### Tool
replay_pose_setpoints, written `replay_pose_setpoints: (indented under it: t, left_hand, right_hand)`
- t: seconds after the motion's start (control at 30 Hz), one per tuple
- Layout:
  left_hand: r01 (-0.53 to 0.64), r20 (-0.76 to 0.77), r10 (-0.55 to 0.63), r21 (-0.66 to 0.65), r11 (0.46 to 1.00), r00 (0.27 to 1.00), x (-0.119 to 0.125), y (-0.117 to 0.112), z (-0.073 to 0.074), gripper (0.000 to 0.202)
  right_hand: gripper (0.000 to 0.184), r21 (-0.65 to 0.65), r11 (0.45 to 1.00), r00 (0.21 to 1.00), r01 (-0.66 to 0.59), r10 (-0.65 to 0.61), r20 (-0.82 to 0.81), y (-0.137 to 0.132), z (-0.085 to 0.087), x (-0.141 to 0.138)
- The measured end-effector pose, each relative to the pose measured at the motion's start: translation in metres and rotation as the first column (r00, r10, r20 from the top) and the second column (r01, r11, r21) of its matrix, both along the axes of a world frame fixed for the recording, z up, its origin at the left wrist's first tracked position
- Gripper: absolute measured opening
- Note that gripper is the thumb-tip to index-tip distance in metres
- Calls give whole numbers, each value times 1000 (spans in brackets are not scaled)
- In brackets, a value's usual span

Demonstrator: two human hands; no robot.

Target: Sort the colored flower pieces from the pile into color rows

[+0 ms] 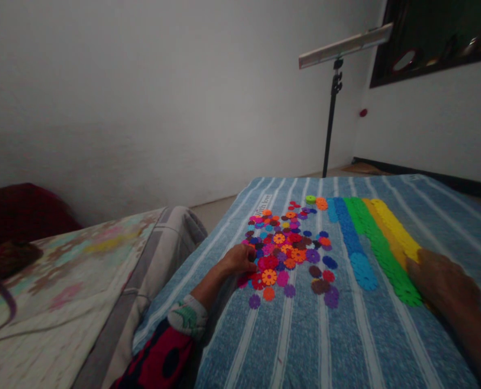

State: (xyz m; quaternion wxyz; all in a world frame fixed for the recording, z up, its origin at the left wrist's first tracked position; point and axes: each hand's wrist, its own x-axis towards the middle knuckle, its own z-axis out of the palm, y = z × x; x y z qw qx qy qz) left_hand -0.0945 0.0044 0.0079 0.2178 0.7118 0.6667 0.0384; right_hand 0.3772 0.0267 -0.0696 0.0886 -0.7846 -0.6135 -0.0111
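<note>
My left hand (237, 259) is at the left edge of a loose pile of flower-shaped plastic discs (279, 238). Its fingers are curled in toward the thumb among the discs; whatever lies between them is hidden. The pile mixes red, orange, pink, purple, blue and brown pieces. My right hand (445, 278), slightly blurred, rests at the near end of the row of yellow discs (396, 224), its fingertips hidden. Beside that row lie overlapping rows of green discs (380, 254) and blue discs (346, 224), with light blue discs (362, 270) at the near end.
A blue cloth with white stripes (260, 346) covers the surface. At its far side lie small lime green (311, 199) and orange discs (322, 203). A floral-covered surface (82, 281) stands at left. Behind is a light on a black stand (329, 124).
</note>
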Motion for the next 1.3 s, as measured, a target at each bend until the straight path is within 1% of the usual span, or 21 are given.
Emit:
replay_pose_setpoints:
  t: [0.1,0.17,0.23,0.33,0.43,0.53,0.6,0.67,0.77,0.87,1.07,1.17,1.3]
  left_hand:
    - [34,-11,-33,22,999,999,4,3,-3,18]
    - [22,14,-22,35,999,1000,7,5,-7,14]
    - [-11,75,7,44,999,997,9,7,-11,13]
    - [-36,226,21,63,997,974,14,11,-18,17]
    - [-44,397,15,66,997,918,21,16,-22,24]
    - [-54,545,13,59,997,838,31,22,-20,21]
    - [-65,607,23,47,997,794,35,26,-16,17]
    - [-92,642,58,20,996,765,37,30,-13,13]
    - [-167,650,140,-20,986,747,33,35,-10,10]
    - [-226,635,197,-36,974,747,25,39,-11,8]
    - [-258,622,224,-37,965,750,14,49,-18,9]
    - [-239,572,175,38,970,801,12,54,-15,12]
    - [-113,421,26,182,977,907,17,64,-3,18]
  right_hand:
    - [44,-6,1000,1000,6,-6,4,0,-1,0]
    - [46,-12,1000,1000,7,-7,0,0,-1,0]
    - [45,-16,1000,1000,11,-11,1,0,0,0]
    - [43,-18,1000,1000,11,-10,7,0,2,-1]
    - [45,-12,1000,1000,-5,5,8,0,3,-1]
    - [44,4,1000,1000,-9,9,2,-1,3,-2]
    - [44,8,1000,1000,-6,6,-8,-2,5,-3]
    - [44,16,1000,1000,-5,5,-13,-3,6,-4]
    - [42,35,999,1000,1,-1,-15,-4,8,-6]
    - [41,54,998,1000,-6,7,-20,-5,9,-7]
    - [46,41,999,999,6,-4,-35,-4,8,-7]
    - [44,66,998,1000,-3,5,-24,-5,8,-8]
    - [41,58,998,1000,4,-4,-5,-6,13,-13]
